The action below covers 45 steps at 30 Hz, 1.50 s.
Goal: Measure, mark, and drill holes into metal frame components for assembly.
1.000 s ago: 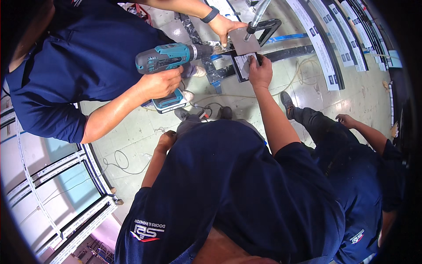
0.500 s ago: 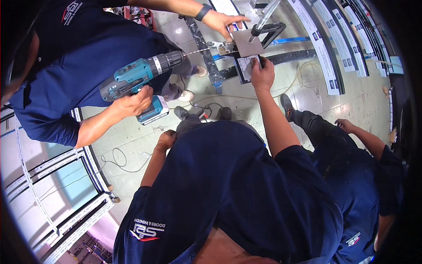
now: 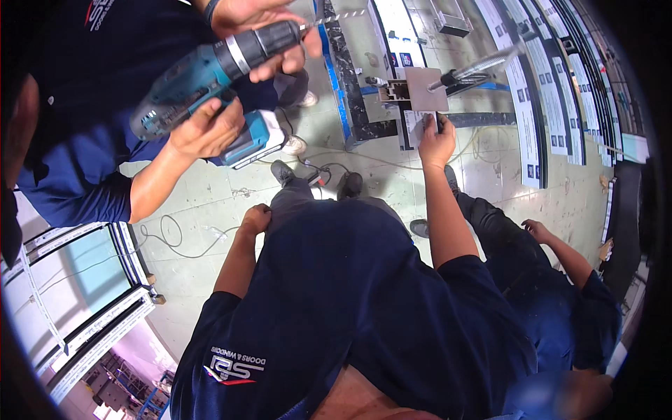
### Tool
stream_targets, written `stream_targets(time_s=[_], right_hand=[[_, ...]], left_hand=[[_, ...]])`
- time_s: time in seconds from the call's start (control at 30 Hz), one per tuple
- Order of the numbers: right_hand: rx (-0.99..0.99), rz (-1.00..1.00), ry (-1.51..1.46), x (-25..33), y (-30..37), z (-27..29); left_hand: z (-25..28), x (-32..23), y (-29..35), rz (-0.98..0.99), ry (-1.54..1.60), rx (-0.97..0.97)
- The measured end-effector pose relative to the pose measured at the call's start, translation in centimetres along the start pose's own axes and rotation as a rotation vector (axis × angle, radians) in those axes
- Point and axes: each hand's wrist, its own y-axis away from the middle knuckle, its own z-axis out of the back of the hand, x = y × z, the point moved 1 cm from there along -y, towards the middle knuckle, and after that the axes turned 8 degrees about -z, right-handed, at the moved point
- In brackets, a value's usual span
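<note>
My right hand grips the near end of a dark metal profile with a white label on its face, thumb and fingers closed round its edge. Just beyond, a square metal plate lies under the threaded screw of a clamp. The open end of a hollow profile shows left of the plate. My left hand hangs beside my left thigh, its fingers curled in. A co-worker on the left holds a teal and black cordless drill; its long bit points toward the upper right.
Long labelled profiles lie in rows at the right. A dark frame with blue tape stands beyond the work. Another person is close on my right. A cable runs over the floor, and white-edged frames stand at lower left.
The co-worker has drawn the drill back from the profile and turned it upward. Their other hand has left the workpiece and is now by the chuck. My right hand keeps its grip.
</note>
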Motion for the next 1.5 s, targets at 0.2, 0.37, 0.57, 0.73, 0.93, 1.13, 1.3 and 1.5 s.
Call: stream_targets(time_s=[0.2,0.37,0.57,0.73,0.93,1.13,1.3,1.5], right_hand=[[-0.024,-0.026,-0.013,-0.5,-0.2,-0.6],[-0.031,-0.004,-0.046,-1.5,-0.5,-1.5],[-0.023,-0.037,-0.130,-2.4,-0.4,-2.0],[0.017,-0.030,-0.246,-2.1,0.0,-2.4],[0.034,-0.090,-0.151,-3.8,-0.9,-2.5],[0.027,0.009,-0.138,-3.4,-1.2,-2.3],[0.067,-0.030,-0.179,-1.9,-0.4,-1.8],[-0.050,0.027,-0.080,-1.7,-0.2,-1.5]], left_hand=[[-0.2,1.5,1.1,-0.011,0.065,-0.045],[1.0,3.4,0.8,0.020,0.075,-0.032],[2.5,4.6,0.0,0.044,0.090,-0.003],[3.5,4.7,-1.5,-0.012,0.044,0.010],[4.3,3.7,-3.6,-0.050,0.094,0.002],[4.0,3.0,-4.7,-0.092,0.084,-0.061],[4.4,2.8,-3.8,-0.058,0.105,-0.091],[5.2,1.5,-3.5,-0.020,0.061,-0.058]])
